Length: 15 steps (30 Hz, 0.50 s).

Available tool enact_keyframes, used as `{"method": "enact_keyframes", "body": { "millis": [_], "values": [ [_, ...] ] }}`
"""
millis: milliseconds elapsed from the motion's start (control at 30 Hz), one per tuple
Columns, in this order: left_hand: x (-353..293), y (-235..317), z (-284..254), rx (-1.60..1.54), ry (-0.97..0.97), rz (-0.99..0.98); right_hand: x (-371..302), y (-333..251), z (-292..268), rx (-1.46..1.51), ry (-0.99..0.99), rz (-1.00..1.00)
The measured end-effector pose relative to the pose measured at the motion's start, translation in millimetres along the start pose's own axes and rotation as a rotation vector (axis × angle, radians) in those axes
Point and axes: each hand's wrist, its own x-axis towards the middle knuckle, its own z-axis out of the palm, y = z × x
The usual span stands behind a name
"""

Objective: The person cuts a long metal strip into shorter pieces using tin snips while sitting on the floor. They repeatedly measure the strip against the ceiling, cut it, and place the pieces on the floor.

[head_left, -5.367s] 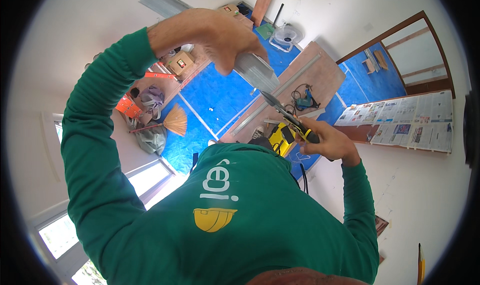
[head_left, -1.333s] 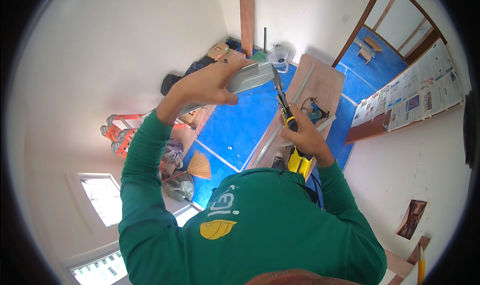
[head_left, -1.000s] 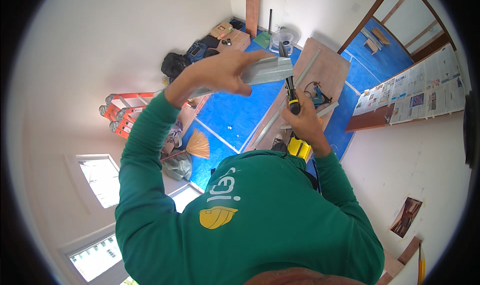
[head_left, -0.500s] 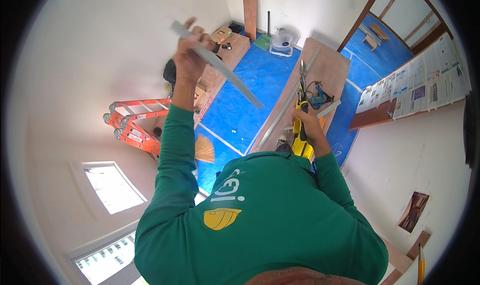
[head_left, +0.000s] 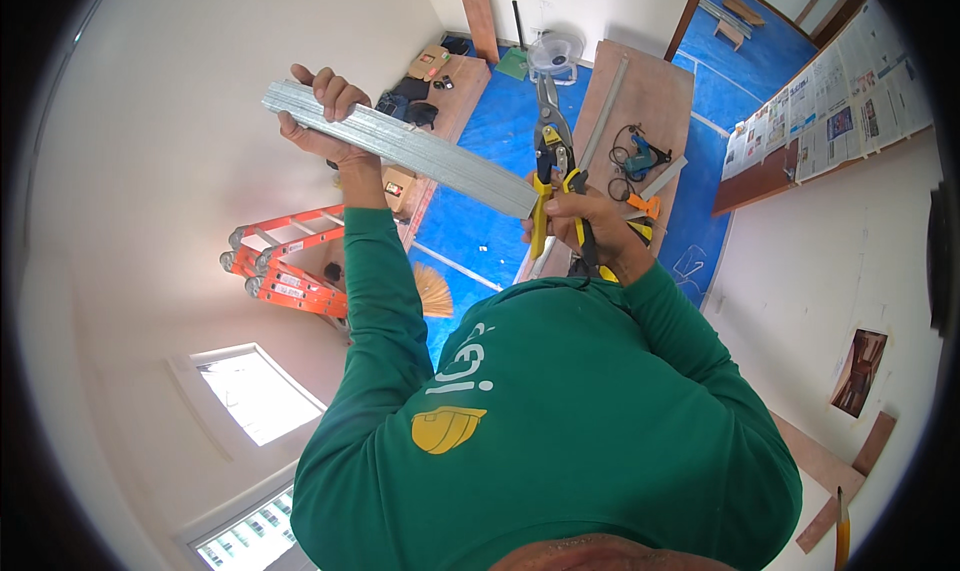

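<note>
My left hand (head_left: 328, 121) is closed round the upper left end of a grey metal channel (head_left: 420, 159), held in the air with its flat, ribbed side showing. In my right hand (head_left: 598, 229) is a pair of tin snips (head_left: 552, 136) with yellow and black handles, blades pointing away from me. The handles stand apart. The channel's lower right end lies beside the snips' left handle; whether they touch I cannot tell. Part of my right hand's fingers is hidden behind the handles.
A plywood board (head_left: 650, 101) at the right bears a teal power tool (head_left: 638, 161) and a long metal strip (head_left: 604, 111). An orange ladder (head_left: 290, 261) stands left, near a straw broom (head_left: 432, 293). Farther off are a fan (head_left: 556, 55) and blue floor sheeting (head_left: 490, 151).
The channel has come lower and turned its broad side into view. My right hand has brought the snips left to the channel's near end, and their handles have spread.
</note>
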Motion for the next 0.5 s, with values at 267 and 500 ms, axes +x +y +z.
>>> {"method": "enact_keyframes", "body": {
  "millis": [267, 500],
  "values": [
    [0, -38, 38, 0.499, 0.304, 0.106, 7, -5, 17, -0.317, 0.208, -0.236],
    [3, -90, 43, 0.927, 0.467, -0.238, 19, -33, 20, -0.47, 0.311, -0.556]
  ]
}}
